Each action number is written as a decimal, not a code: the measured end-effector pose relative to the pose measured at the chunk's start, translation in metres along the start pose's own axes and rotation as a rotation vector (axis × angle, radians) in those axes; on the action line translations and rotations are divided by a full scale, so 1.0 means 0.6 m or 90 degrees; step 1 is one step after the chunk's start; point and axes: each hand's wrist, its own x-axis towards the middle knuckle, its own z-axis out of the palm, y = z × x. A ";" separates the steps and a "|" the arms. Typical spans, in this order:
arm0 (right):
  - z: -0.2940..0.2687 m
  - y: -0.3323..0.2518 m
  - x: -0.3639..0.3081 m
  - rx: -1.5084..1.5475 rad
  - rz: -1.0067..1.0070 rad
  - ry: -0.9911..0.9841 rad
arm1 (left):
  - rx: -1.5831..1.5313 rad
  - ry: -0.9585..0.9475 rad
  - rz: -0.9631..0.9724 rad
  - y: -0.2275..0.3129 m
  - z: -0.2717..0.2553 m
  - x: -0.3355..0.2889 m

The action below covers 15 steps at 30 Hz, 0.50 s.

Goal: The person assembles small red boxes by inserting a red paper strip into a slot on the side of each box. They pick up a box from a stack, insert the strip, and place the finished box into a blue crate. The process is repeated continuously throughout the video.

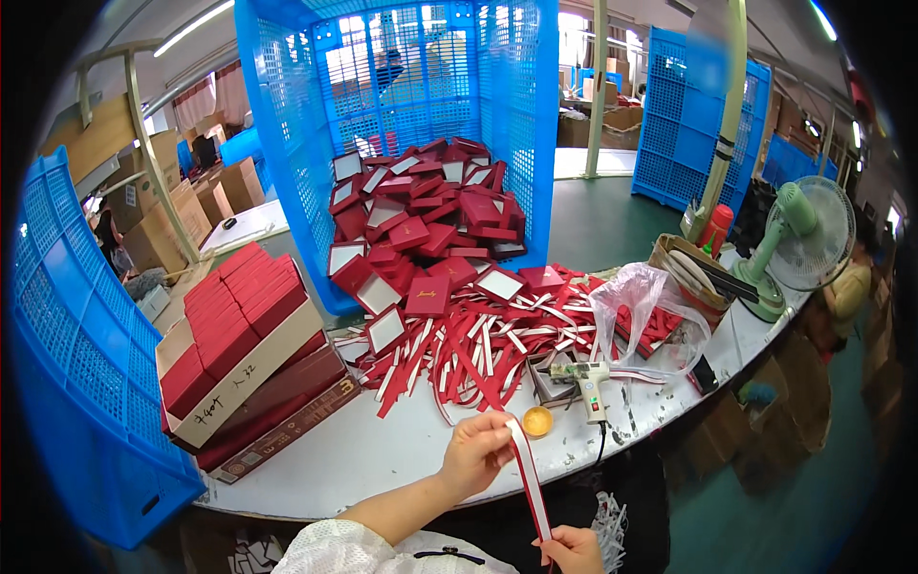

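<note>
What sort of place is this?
Probably a packaging workshop: a tall blue plastic crate holding small square dark-red boxes, a heap of long red-and-white strips, and what looks like an off-white glue gun on the white worktable.

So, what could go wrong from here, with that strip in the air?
The red-and-white strip held between the left fingers and right fingers might twist or slip if either grip loosens.
The glue gun lies close to the heaped strips; if hot, it could mark them.
Its cord runs to the table's front edge, so a snag might drag the gun.
</note>
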 end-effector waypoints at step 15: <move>0.000 -0.006 0.050 -0.667 -0.580 0.421 | 0.536 -0.243 -0.043 -0.111 -0.008 -0.049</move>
